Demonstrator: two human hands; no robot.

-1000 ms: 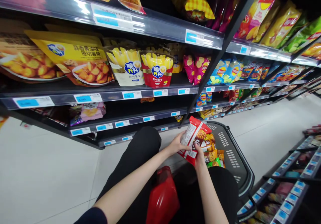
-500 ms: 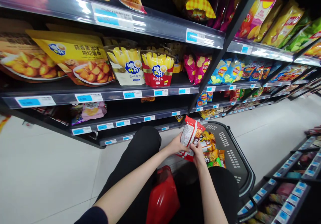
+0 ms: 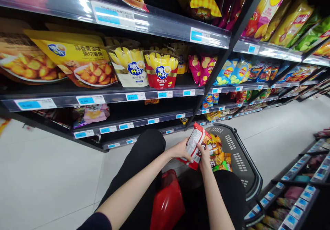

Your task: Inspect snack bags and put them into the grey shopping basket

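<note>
On the left, the shelf carries a yellow potato snack bag and two fries pouches. Low in the middle, the left hand grips the red snack packet by its left edge. The right hand pinches its lower part. The packet is tilted above the dark shopping basket, which holds probably more snack packs.

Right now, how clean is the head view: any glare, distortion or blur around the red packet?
Head view: ceiling lights glare white off the shelf strips, washing out some price labels; wide-lens distortion bows the shelves and stretches the edges; the red packet, held by left hand and right hand over the basket, is sharp enough, its print too small to read.
</note>
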